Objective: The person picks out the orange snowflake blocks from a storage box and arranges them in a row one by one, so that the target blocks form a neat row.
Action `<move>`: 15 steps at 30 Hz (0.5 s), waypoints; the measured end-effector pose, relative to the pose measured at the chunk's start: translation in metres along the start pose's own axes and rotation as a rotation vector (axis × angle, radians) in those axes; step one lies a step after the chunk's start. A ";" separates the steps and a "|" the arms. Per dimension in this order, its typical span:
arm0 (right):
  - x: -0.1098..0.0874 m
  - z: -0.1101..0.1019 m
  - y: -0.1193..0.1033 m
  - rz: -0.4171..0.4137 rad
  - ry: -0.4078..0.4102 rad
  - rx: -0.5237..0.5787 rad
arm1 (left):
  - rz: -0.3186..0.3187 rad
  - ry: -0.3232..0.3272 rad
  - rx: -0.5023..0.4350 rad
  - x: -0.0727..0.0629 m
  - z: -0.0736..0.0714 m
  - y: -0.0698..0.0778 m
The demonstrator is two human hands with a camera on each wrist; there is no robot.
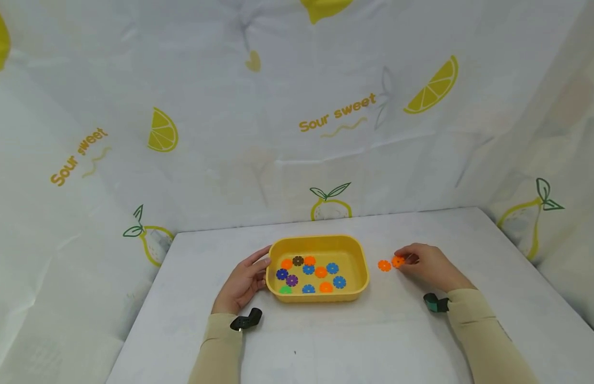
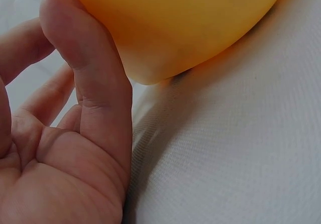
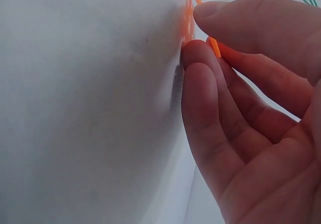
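Note:
A yellow plastic tray with raised walls stands on the table, holding several notched plastic discs in orange, blue, purple, brown and green. My left hand grips its left end, the thumb against the wall near the rim; the other fingertips are partly hidden. Right of the tray, my right hand pinches an orange notched disc between thumb and fingers, just over the table. In the right wrist view that disc shows edge-on. Another orange disc lies flat beside it, left of the fingertips.
The table has a white cover. Behind it and at both sides hangs a white cloth printed with lemons and lettering. Dark straps with small devices sit on both wrists.

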State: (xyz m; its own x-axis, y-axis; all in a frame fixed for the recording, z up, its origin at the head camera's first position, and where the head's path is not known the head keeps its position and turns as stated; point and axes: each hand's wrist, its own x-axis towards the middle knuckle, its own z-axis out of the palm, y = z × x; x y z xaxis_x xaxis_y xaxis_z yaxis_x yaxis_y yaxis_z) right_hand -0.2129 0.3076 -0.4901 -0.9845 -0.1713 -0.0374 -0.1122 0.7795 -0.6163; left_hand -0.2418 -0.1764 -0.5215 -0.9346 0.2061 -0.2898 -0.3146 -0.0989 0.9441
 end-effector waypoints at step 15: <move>0.000 0.001 -0.002 -0.002 -0.006 -0.012 | -0.010 0.012 -0.003 -0.001 0.001 0.001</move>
State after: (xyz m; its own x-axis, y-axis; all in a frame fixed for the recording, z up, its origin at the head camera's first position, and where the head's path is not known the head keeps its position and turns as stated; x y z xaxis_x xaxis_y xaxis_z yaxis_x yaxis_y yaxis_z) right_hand -0.2126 0.3054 -0.4898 -0.9835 -0.1762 -0.0407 -0.1158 0.7865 -0.6067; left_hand -0.2411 -0.1754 -0.5202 -0.9334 0.1950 -0.3012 -0.3244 -0.1000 0.9406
